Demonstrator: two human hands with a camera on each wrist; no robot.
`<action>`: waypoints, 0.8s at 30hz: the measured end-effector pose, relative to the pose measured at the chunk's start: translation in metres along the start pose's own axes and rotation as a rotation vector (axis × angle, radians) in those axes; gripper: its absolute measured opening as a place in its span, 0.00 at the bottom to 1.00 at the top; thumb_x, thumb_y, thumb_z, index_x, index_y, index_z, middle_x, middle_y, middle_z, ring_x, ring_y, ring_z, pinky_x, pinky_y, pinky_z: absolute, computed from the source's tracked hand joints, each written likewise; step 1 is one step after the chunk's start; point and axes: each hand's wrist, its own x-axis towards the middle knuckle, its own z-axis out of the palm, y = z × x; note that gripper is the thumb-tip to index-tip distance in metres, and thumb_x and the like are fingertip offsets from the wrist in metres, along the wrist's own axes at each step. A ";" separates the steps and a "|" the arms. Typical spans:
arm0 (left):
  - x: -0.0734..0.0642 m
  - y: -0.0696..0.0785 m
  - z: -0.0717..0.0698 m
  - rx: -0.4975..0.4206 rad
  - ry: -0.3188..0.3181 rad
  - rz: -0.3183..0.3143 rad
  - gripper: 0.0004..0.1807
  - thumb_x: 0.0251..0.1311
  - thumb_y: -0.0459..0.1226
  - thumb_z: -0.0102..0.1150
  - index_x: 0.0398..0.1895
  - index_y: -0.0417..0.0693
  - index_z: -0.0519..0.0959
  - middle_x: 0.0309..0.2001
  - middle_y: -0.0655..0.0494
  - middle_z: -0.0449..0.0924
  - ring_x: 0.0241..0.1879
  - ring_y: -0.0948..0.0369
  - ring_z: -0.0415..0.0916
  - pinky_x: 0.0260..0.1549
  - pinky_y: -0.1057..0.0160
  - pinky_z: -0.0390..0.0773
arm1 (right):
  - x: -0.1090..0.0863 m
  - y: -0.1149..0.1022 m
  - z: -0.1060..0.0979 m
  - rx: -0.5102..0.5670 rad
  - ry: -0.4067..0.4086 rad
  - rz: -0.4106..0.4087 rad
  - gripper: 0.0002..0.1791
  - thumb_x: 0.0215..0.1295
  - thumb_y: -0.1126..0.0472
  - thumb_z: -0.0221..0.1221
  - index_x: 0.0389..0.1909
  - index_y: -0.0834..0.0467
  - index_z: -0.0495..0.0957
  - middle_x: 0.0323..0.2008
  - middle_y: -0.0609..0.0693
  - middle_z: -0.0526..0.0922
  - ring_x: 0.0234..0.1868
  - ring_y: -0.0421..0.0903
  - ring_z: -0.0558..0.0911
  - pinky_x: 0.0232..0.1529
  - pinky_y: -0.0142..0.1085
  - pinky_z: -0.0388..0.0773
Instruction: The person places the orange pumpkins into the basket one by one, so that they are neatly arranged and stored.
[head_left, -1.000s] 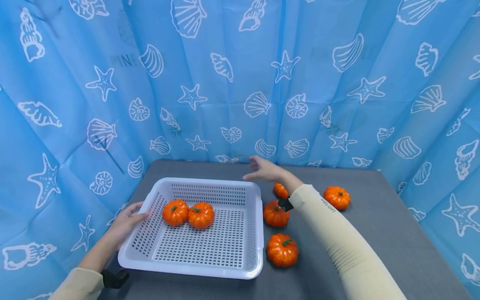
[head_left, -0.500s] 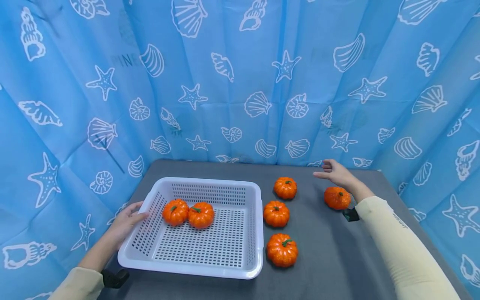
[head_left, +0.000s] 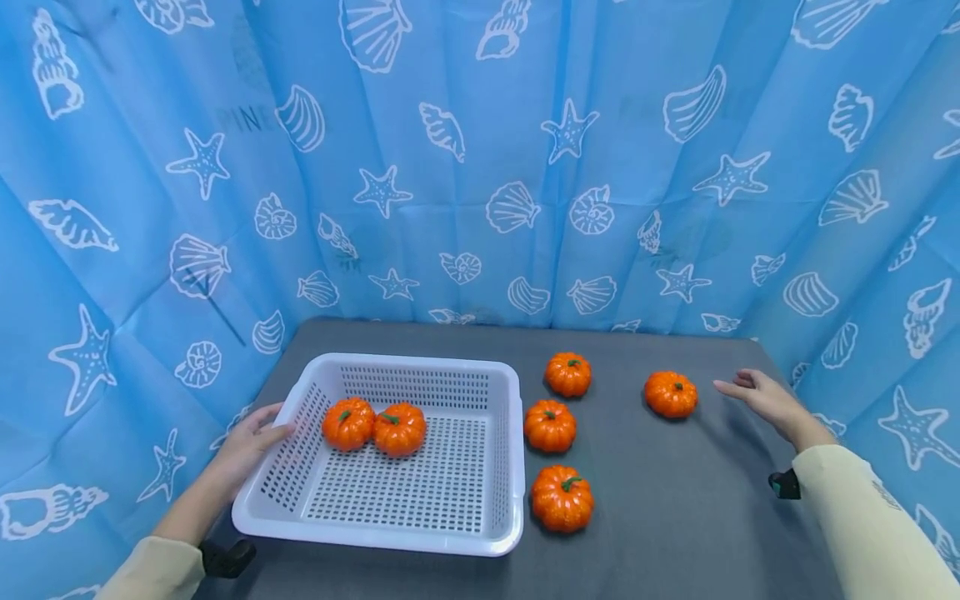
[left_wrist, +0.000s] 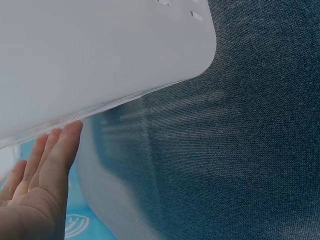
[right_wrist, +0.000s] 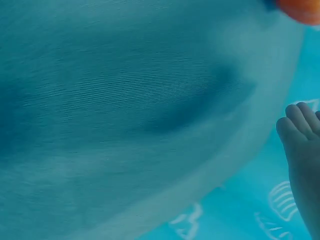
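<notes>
In the head view, a white slotted plastic basket (head_left: 367, 537) lies on the dark grey table, holding two small orange pumpkins, a left one (head_left: 348, 423) and a right one (head_left: 400, 429). My left hand (head_left: 249, 446) touches the basket's left side; in the left wrist view its fingers (left_wrist: 67, 142) are fairly straight against the basket's edge. My right hand (head_left: 768, 402) hovers above the table's right part, relaxed and holding nothing. Nearest to it, on its left, sits a lone orange pumpkin (head_left: 671, 394), partly seen in the right wrist view's top corner.
Right of the basket stand three more pumpkins in a rough column: far (head_left: 567, 374), middle (head_left: 550, 426) and near (head_left: 562, 498). A blue curtain (head_left: 480, 167) with white shell prints hangs behind and beside the grey table (head_left: 675, 517).
My right hand has moved right, from beside the basket's far right corner, past the lone pumpkin to its right side. The left hand, basket and pumpkins stay in place.
</notes>
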 end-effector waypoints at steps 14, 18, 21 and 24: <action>-0.004 0.004 0.001 0.014 -0.001 -0.008 0.42 0.64 0.54 0.52 0.74 0.51 0.45 0.63 0.33 0.66 0.45 0.47 0.82 0.37 0.45 0.83 | 0.011 0.004 0.043 -0.023 -0.061 -0.080 0.60 0.62 0.41 0.56 0.68 0.76 0.27 0.67 0.80 0.35 0.67 0.77 0.41 0.63 0.70 0.44; -0.005 0.004 0.001 0.002 -0.004 -0.006 0.42 0.64 0.54 0.53 0.74 0.51 0.45 0.63 0.33 0.66 0.45 0.47 0.82 0.37 0.45 0.82 | 0.018 -0.002 0.053 -0.024 -0.059 -0.106 0.62 0.60 0.42 0.59 0.68 0.75 0.26 0.67 0.80 0.35 0.66 0.77 0.43 0.62 0.71 0.45; -0.004 0.004 0.001 -0.027 -0.016 -0.005 0.41 0.64 0.53 0.53 0.74 0.52 0.47 0.63 0.33 0.66 0.45 0.47 0.82 0.37 0.43 0.82 | 0.022 -0.005 0.059 -0.013 -0.035 -0.150 0.60 0.60 0.44 0.60 0.68 0.76 0.30 0.66 0.80 0.42 0.63 0.75 0.52 0.60 0.70 0.52; -0.004 0.003 0.000 -0.036 -0.025 0.002 0.41 0.65 0.53 0.52 0.74 0.52 0.46 0.63 0.33 0.65 0.45 0.46 0.82 0.38 0.43 0.82 | 0.026 -0.008 0.063 -0.006 -0.009 -0.187 0.57 0.60 0.46 0.61 0.68 0.77 0.35 0.63 0.79 0.50 0.58 0.71 0.60 0.58 0.68 0.58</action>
